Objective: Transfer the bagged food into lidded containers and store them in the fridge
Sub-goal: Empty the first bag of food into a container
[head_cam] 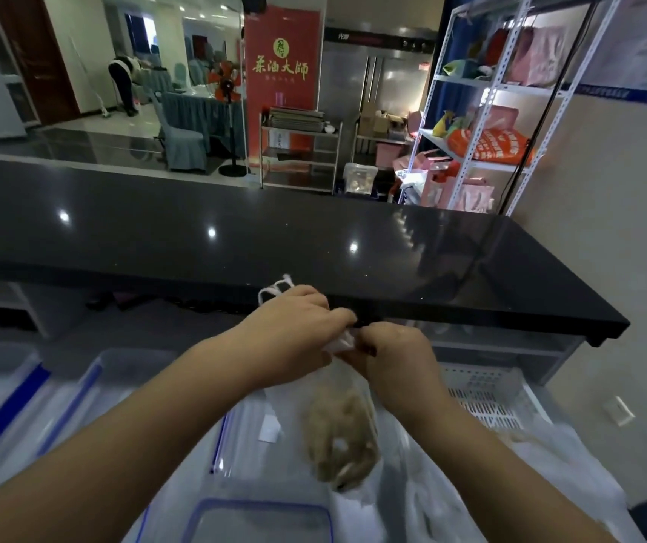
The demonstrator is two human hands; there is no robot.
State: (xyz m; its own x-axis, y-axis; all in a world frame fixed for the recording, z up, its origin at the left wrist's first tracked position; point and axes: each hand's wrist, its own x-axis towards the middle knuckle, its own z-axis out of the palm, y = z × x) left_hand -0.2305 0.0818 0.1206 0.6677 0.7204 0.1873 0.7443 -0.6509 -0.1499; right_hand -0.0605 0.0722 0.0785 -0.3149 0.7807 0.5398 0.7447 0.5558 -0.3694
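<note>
A clear plastic bag of beige food (pixel 339 433) hangs in the air below my hands. My left hand (pixel 294 331) pinches the bag's knotted top, and white handle loops stick up behind its fingers. My right hand (pixel 396 354) pinches the same knot from the right side. Both hands meet over the knot. Below the bag sits a clear container (pixel 243 448) with a blue-edged rim. A blue-rimmed lid (pixel 263 521) lies at the bottom edge of the view.
More clear containers with blue clips (pixel 12 405) stand at the left. A loose white plastic bag (pixel 517 476) lies at the right, in front of a white slotted crate (pixel 486 397). A black counter (pixel 274 244) runs across ahead. Metal shelves (pixel 502 123) stand beyond it.
</note>
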